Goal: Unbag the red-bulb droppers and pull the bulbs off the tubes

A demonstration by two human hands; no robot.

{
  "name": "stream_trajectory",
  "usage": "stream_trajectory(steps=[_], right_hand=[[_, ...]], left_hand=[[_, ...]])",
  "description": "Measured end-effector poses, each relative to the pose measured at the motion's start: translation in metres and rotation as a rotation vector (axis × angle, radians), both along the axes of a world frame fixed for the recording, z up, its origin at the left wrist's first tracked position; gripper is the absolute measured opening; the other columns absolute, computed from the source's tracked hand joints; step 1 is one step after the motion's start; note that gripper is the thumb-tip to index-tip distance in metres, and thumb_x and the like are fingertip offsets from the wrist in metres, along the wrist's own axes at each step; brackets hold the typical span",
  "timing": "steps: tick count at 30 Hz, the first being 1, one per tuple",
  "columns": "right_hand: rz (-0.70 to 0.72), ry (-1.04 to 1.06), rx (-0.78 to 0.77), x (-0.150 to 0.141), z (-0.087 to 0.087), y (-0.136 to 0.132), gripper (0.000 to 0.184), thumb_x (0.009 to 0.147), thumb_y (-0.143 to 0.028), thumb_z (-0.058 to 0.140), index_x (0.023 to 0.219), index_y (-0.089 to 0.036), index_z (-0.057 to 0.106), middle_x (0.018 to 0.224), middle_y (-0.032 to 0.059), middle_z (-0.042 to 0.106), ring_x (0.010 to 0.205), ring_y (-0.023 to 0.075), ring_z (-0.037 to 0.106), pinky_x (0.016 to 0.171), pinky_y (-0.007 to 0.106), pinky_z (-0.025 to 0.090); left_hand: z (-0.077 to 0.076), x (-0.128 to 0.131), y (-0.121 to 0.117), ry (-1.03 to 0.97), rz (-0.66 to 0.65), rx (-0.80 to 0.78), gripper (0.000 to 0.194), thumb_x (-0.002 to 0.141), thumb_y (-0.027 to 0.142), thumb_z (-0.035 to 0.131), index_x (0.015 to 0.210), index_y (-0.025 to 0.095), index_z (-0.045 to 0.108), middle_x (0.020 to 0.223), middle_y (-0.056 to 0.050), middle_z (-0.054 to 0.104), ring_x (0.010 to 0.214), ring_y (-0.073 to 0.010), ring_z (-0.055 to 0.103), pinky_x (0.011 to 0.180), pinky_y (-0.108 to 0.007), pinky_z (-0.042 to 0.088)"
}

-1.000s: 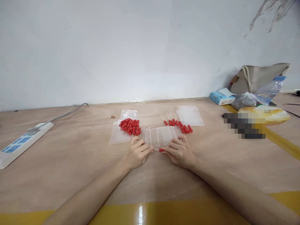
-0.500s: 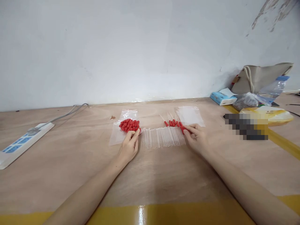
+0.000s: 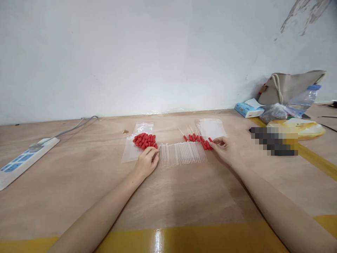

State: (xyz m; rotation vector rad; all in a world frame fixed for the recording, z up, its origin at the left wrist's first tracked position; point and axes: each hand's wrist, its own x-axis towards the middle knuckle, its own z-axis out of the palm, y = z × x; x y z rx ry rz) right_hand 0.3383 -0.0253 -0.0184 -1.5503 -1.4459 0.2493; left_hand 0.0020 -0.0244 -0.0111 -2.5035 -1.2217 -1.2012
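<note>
A row of clear glass pipette tubes (image 3: 183, 153) lies side by side on the wooden table. A pile of red rubber bulbs (image 3: 144, 140) rests on a clear plastic bag (image 3: 129, 151) to its left. Finished droppers with red bulbs (image 3: 198, 137) lie behind the row on the right. My left hand (image 3: 146, 162) is curled at the left end of the tube row, fingertips pinched by the nearest bulbs. My right hand (image 3: 225, 149) rests at the right end of the finished droppers, fingertips closed on the last red bulb.
A white and blue power strip (image 3: 22, 161) with its cable lies at far left. Another clear bag (image 3: 211, 128) sits behind the droppers. At right are a tissue pack (image 3: 247, 108), a canvas bag (image 3: 292, 87), a plastic bottle (image 3: 305, 99) and a yellow bag (image 3: 302, 128). Yellow tape (image 3: 168, 239) edges the table.
Both hands left the near edge of the tube row, where they held a dropper together. The left went to the bulb pile, the right carried the dropper to the finished group.
</note>
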Motion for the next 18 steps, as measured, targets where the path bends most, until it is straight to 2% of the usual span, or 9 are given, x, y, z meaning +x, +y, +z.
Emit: stream_trajectory(steps=[3, 8, 14, 18], right_hand=[[-0.02, -0.095, -0.008, 0.001, -0.002, 0.0, 0.026, 0.069, -0.045, 0.058, 0.077, -0.02, 0.063, 0.076, 0.0036, 0.065, 0.072, 0.0173, 0.054, 0.068, 0.031, 0.042], [-0.011, -0.107, -0.049, 0.001, -0.003, 0.001, 0.026, 0.069, -0.044, 0.057, 0.076, -0.02, 0.065, 0.08, 0.0039, 0.067, 0.074, 0.018, 0.055, 0.069, 0.03, 0.043], [-0.078, -0.027, -0.074, 0.004, -0.004, 0.0, 0.034, 0.073, -0.045, 0.051, 0.083, -0.018, 0.067, 0.074, 0.0051, 0.066, 0.068, 0.0174, 0.057, 0.064, 0.029, 0.043], [-0.121, -0.037, -0.004, 0.004, -0.001, 0.0, 0.032, 0.074, -0.043, 0.05, 0.085, -0.017, 0.067, 0.076, 0.0058, 0.065, 0.067, 0.017, 0.055, 0.062, 0.029, 0.042]], left_hand=[[0.0, 0.002, -0.003, -0.008, -0.03, -0.048, 0.015, 0.082, 0.018, 0.048, 0.092, 0.016, 0.059, 0.091, -0.006, 0.06, 0.083, -0.0144, 0.059, 0.072, -0.026, 0.051], [0.001, 0.003, -0.008, 0.008, -0.048, -0.107, 0.02, 0.08, 0.027, 0.052, 0.095, 0.016, 0.06, 0.097, -0.008, 0.061, 0.088, -0.0169, 0.06, 0.076, -0.029, 0.052], [0.003, 0.003, -0.012, 0.01, -0.055, -0.148, 0.024, 0.08, 0.031, 0.053, 0.097, 0.015, 0.061, 0.1, -0.009, 0.062, 0.082, -0.0159, 0.061, 0.072, -0.028, 0.053], [0.006, 0.003, -0.013, -0.04, -0.065, -0.16, 0.021, 0.083, 0.029, 0.05, 0.095, 0.016, 0.061, 0.098, -0.008, 0.061, 0.077, -0.0141, 0.061, 0.068, -0.027, 0.053]])
